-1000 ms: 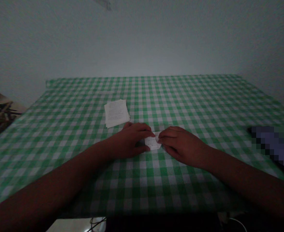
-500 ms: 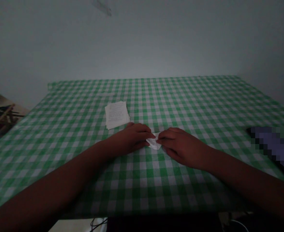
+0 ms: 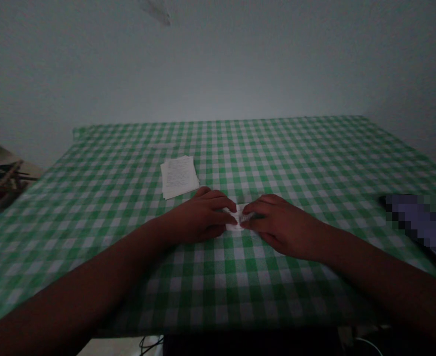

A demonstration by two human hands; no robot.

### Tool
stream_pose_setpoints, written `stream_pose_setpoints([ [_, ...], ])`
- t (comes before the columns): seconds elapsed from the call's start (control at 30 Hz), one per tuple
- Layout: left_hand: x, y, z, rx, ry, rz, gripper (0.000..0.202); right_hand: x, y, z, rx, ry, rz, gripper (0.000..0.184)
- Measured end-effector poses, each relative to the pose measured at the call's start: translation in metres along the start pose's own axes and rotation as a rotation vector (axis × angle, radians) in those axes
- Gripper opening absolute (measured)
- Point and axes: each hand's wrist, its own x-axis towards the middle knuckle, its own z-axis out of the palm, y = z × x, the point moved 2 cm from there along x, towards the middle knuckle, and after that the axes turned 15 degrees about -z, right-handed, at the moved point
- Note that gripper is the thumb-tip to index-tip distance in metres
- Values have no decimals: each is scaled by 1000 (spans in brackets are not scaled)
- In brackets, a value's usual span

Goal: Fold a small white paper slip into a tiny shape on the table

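Dimly lit wall (image 3: 218,64), green-checked table (image 3: 295,163)

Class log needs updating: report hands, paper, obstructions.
Left hand, right hand: both at small printed paper. Paper stack beyond left hand, not in the way.

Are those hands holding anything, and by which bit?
A small printed paper: the left hand touches its left side, the right hand its right. Whether they pinch or just press can't be told.

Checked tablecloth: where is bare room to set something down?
Bare: the tablecloth between the paper stack, the wall and the dark object at right; also between the forearms. Crowded: the middle, where the left hand and right hand touch a small paper.
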Motion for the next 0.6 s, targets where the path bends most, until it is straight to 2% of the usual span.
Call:
stream_pose_setpoints([
  [0.33, 3, 6, -1, -181, -14, -22, 17, -1, -3, -2, 20, -6, -60, 34],
  [0.6, 5, 10, 8, -198, -40, -233, 16, 1, -3, -1, 87, 37, -27, 31],
])
